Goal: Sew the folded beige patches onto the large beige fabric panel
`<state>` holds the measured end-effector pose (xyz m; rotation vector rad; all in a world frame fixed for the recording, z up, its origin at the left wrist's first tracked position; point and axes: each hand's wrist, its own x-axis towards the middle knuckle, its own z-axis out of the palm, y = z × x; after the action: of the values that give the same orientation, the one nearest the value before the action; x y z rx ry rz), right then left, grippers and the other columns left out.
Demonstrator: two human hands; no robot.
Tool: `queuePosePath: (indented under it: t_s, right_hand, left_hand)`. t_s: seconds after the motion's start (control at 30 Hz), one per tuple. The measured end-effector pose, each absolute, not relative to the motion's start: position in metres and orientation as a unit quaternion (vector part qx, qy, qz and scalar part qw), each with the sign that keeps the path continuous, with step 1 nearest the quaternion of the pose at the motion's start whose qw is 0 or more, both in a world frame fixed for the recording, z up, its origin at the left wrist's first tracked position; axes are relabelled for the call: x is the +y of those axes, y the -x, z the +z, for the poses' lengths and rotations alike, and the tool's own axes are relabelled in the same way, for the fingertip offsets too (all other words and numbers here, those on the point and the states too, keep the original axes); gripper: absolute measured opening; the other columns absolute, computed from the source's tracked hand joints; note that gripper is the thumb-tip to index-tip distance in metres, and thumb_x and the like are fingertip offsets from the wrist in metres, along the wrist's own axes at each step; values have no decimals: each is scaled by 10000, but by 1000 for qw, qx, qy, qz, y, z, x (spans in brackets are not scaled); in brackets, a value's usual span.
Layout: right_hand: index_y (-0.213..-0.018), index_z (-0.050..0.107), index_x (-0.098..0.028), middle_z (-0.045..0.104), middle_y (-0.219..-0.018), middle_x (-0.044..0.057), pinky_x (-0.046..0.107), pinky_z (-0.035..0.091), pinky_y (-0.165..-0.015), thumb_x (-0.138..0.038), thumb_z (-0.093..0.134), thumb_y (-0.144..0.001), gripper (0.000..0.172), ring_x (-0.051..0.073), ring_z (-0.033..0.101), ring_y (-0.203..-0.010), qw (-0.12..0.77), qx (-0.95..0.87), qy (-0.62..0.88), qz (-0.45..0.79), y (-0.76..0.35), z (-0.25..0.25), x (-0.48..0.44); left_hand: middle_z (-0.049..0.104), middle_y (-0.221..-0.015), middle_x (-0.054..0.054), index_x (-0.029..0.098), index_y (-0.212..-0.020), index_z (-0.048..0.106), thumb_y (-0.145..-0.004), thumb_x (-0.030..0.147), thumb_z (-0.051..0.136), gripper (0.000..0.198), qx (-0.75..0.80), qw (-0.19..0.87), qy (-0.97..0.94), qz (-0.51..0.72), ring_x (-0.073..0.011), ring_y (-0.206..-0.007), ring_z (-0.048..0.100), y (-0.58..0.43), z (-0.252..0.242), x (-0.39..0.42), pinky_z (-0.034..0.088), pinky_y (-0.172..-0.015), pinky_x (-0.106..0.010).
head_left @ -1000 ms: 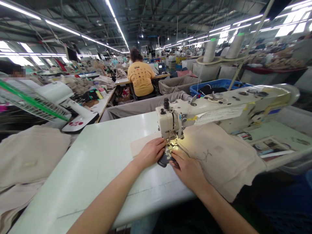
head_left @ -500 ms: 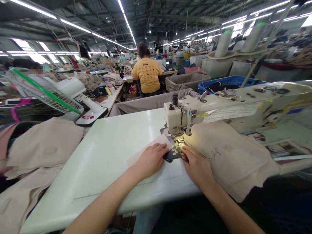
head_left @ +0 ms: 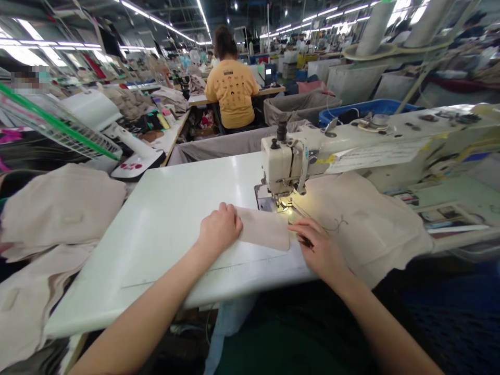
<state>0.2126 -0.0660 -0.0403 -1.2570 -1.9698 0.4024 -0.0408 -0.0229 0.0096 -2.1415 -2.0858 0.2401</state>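
My left hand (head_left: 221, 227) is closed on the left end of a small beige fabric piece (head_left: 265, 229), which lies flat on the pale table in front of the sewing machine (head_left: 283, 166). My right hand (head_left: 318, 249) has its fingers curled, with the index fingertip at the piece's right edge. Something small and dark shows beneath those fingers, too hidden to name. Just beyond the fabric, the lit needle and presser foot (head_left: 286, 203) stand over the metal plate. A larger beige cloth (head_left: 351, 213) with a loose dark thread lies right of my right hand.
Beige fabric pieces (head_left: 64, 211) are stacked at the left of the table (head_left: 175, 208). A white fan (head_left: 91, 117) with a green-rimmed guard stands behind them. Ahead, a person in a yellow shirt (head_left: 233, 94) sits facing away. A blue basket (head_left: 363, 110) stands behind the machine.
The small fabric piece has come away from the needle towards me and now lies turned on the table. My left hand has moved left with its end. My right hand has shifted slightly right.
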Motion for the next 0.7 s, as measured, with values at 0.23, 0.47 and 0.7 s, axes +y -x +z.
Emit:
queuePosePath:
  t_s: [0.23, 0.47, 0.7]
  right_hand:
    - [-1021, 721, -241, 687, -1118, 21, 251, 538, -792, 15, 474, -734, 458, 160, 670, -905, 216, -828, 493, 154, -214, -29, -70]
    - [-1100, 712, -217, 660, -1320, 35, 265, 549, -831, 42, 422, -743, 528, 168, 701, -938, 157, -862, 465, 126, -212, -23, -74]
    - [-1252, 663, -221, 646, -1364, 48, 299, 570, -879, 19, 427, -779, 581, 188, 707, -1021, 169, -848, 489, 116, -207, -34, -57]
  left_hand:
    - [625, -990, -149, 113, -1040, 588, -955, 326, 382, 308, -703, 74, 703, 69, -296, -828, 668, 41, 12, -28, 527, -641, -383]
    - [585, -1333, -109, 181, -1277, 549, -995, 205, 432, 307, -371, 30, 927, -50, -253, -1283, 494, 7, -5, -35, 413, -1039, -396]
    - [594, -1313, -111, 176, -1339, 520, -1011, 350, 457, 376, -419, 44, 904, -80, -270, -1173, 539, -11, -16, -22, 448, -910, -413]
